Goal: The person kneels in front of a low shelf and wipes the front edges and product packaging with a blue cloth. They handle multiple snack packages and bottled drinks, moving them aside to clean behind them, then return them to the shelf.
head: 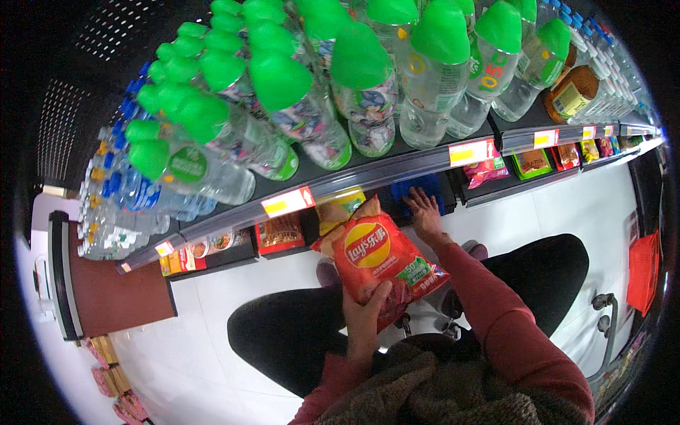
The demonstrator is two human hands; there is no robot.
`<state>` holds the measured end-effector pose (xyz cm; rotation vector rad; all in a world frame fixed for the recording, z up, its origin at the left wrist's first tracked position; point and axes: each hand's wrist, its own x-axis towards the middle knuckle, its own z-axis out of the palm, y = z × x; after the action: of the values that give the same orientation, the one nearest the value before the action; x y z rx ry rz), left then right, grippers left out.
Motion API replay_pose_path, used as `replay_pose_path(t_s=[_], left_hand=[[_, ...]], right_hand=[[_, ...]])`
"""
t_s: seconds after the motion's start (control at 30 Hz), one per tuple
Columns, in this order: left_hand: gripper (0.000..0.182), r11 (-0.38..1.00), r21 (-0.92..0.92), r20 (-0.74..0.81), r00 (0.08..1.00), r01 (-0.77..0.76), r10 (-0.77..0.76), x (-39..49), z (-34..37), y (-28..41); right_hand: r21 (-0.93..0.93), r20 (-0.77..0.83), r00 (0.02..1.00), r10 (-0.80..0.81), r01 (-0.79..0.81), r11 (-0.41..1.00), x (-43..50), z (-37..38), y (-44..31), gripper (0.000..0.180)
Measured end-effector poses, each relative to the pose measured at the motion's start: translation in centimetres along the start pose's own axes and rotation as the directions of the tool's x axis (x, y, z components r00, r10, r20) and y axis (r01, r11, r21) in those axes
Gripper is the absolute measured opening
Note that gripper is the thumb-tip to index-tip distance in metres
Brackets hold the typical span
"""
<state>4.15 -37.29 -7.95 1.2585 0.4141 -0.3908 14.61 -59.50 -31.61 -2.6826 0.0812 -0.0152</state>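
Note:
A red Lay's chip bag (pixel 380 255) is in my left hand (pixel 366 313), with the thumb over its lower front. My right hand (pixel 425 210) reaches to the lower shelf, fingers spread on a blue packet or surface (pixel 414 191) whose kind I cannot tell. Left of that, partly behind the chip bag, lies a yellow snack bag (pixel 341 208). A red snack packet (pixel 279 234) stands farther left on the same shelf. To the right of my right hand is a pink snack packet (pixel 484 171).
Green-capped clear bottles (pixel 425 69) fill the upper shelf, whose edge (pixel 382 178) juts above the lower one. At left is a brown mat or panel (pixel 117 281); a red basket (pixel 642 273) is at far right. My knees are spread before the shelf.

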Motion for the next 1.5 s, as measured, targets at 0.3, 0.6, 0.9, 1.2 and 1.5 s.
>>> replay_pose_path(t_s=[0.3,0.6,0.9,1.2,1.5], left_hand=[[0.066,0.987,-0.073,0.074,0.987,-0.14,0.146,-1.3,0.7,-1.7],[0.059,0.986,0.064,0.137,0.98,-0.154,0.144,-0.4,3.2,-4.6],[0.066,0.939,-0.013,0.164,0.925,-0.345,0.342,7.3,5.7,-8.7],[0.066,0.806,0.518,0.021,0.946,-0.287,0.324,19.0,8.0,-9.1],[0.061,0.854,0.339,0.166,0.919,-0.394,0.358,26.4,9.2,-9.8]], right_hand=[[-0.442,0.377,0.893,-0.248,0.408,0.799,1.6,-2.7,9.4,0.029],[-0.16,0.45,0.881,-0.147,0.241,0.957,0.0,-29.9,0.9,0.047],[-0.15,0.513,0.855,-0.077,0.177,0.973,-7.5,-38.5,-2.6,0.049],[-0.038,0.633,0.758,-0.154,0.23,0.972,-10.2,-37.4,-4.7,0.024],[-0.04,0.586,0.774,-0.24,0.323,0.946,-10.0,-36.5,-3.2,0.024]])
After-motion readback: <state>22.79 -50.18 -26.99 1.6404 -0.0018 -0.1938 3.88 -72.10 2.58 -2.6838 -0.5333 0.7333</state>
